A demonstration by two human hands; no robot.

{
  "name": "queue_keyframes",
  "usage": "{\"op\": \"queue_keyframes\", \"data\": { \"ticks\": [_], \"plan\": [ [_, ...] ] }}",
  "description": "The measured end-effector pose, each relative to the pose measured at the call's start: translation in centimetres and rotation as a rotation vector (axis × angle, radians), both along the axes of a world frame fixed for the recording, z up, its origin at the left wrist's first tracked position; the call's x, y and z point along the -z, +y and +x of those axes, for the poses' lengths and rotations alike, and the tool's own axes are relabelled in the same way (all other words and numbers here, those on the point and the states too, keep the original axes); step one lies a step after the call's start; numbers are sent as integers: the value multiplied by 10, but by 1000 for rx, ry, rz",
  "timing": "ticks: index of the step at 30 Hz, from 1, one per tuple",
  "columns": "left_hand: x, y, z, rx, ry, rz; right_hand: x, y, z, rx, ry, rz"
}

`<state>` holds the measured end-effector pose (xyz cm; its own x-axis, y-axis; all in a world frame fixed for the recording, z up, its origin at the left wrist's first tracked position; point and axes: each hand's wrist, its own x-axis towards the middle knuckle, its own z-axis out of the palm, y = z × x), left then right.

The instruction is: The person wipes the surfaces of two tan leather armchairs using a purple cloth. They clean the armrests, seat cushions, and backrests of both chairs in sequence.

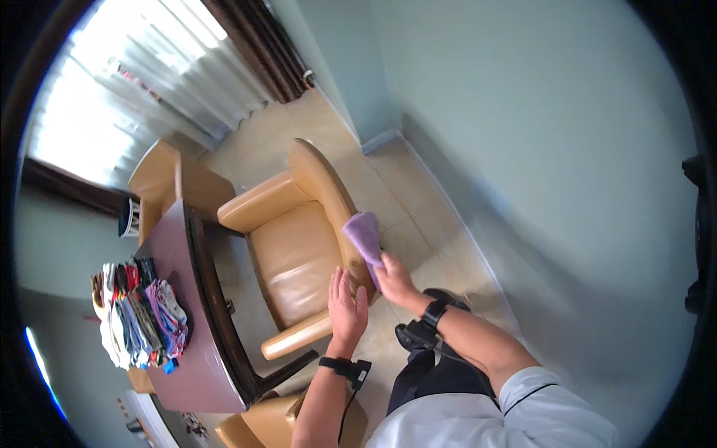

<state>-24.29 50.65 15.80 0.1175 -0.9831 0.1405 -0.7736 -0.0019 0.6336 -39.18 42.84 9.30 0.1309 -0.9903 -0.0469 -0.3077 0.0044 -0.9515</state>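
Observation:
My right hand (pixel 396 280) grips a folded purple cloth (pixel 364 232) at its lower end. The cloth lies over the top of the backrest of a tan leather armchair (pixel 294 252). My left hand (pixel 346 311) is flat with the thumb apart, just above the near end of the same backrest, and holds nothing. Whether its fingertips touch the leather I cannot tell. Both my wrists wear black straps with small devices and cables.
Left of the armchair stands a dark-topped table (pixel 196 347) with a stack of folded clothes (pixel 140 313). More tan armchairs are at the far side (pixel 179 173) and near side (pixel 269 420). A pale green wall (pixel 532 140) rises on the right. Curtains (pixel 168 73) hang at the window.

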Motion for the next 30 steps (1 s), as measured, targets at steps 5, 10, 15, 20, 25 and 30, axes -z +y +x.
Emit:
{"op": "queue_keyframes", "data": {
  "ticks": [5, 10, 15, 20, 25, 30],
  "plan": [
    [11, -42, 12, 84, 28, 6, 16, 80, 17, 135, -26, -32],
    [29, -82, 0, 42, -21, 17, 15, 95, 21, 134, -219, 108],
    [45, -90, -16, -74, -148, 36, 22, 40, 28, 221, -577, 142],
    [48, -93, -20, -105, -264, 36, 31, -51, 43, 147, -424, 80],
    [35, -94, -23, -127, -202, 65, 16, -138, 62, 9, -425, -2],
    [30, -99, -33, -128, -221, 96, 68, -151, 66, 124, -551, 236]
  ]
}}
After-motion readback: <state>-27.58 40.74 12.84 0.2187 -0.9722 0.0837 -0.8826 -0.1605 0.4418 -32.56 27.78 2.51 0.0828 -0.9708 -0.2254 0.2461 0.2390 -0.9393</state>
